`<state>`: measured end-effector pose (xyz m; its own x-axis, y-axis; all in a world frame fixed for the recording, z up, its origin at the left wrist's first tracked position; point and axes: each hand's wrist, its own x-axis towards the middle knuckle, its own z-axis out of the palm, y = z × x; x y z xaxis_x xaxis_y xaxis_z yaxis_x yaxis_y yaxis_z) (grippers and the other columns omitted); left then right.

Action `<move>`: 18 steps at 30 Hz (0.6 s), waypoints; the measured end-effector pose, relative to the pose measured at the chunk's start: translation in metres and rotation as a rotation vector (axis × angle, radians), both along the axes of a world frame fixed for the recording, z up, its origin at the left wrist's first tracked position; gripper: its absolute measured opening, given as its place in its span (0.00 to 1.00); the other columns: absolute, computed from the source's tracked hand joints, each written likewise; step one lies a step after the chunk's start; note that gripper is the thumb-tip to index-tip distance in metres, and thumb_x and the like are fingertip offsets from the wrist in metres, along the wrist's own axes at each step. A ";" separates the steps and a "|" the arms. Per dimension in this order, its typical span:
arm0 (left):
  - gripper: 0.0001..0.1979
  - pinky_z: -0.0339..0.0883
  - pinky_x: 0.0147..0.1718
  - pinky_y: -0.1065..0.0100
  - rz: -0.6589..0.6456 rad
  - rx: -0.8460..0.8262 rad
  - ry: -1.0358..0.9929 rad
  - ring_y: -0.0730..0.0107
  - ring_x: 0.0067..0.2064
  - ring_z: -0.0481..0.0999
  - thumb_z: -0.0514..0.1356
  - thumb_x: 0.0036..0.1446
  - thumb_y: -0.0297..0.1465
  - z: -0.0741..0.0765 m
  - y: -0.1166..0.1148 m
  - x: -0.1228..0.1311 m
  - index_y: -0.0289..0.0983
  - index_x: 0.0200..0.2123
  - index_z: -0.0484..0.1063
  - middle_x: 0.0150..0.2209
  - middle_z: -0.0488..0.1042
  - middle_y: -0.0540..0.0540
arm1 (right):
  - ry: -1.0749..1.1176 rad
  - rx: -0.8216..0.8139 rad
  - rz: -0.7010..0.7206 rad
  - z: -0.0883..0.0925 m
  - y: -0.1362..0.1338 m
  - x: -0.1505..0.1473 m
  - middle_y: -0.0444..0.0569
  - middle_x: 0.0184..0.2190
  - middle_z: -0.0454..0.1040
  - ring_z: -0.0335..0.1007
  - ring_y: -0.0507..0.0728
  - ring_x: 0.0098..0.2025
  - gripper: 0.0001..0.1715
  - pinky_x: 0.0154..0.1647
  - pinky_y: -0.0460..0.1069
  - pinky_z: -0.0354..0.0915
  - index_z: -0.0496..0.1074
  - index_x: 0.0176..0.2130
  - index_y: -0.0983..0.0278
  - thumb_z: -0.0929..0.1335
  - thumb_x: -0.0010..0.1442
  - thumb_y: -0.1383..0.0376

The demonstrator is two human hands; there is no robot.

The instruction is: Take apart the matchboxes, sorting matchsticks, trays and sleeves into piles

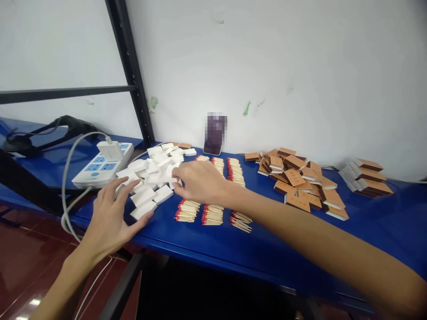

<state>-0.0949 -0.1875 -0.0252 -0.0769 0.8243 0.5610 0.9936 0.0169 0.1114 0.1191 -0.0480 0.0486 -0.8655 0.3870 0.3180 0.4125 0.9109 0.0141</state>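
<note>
A pile of small white matchbox trays [142,195] lies at the left of the blue table. My left hand [111,218] is at the near left side of the pile, its fingers and thumb spread around the nearest trays. Reaching across from the right, my right hand [196,180] is at the pile's right edge, with thumb and fingers closed on a white matchbox tray [170,172]. Part of that tray is hidden by the fingers. Under and beside my right forearm, red-tipped matches [212,214] are laid out in several bundles.
Brown matchbox sleeves [295,178] are heaped to the right, some showing white inside. Farther right, more matchboxes [368,178] are stacked. A phone [214,133] leans on the wall. A power strip [103,164] with charger and cable sits left, near a black metal frame [133,75].
</note>
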 end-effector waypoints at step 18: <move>0.34 0.46 0.68 0.40 -0.054 -0.054 -0.274 0.44 0.72 0.49 0.48 0.64 0.53 0.013 0.014 -0.028 0.45 0.68 0.52 0.72 0.49 0.39 | -0.137 -0.096 0.125 -0.007 -0.002 -0.017 0.51 0.36 0.79 0.70 0.55 0.34 0.10 0.27 0.49 0.47 0.74 0.37 0.64 0.65 0.59 0.62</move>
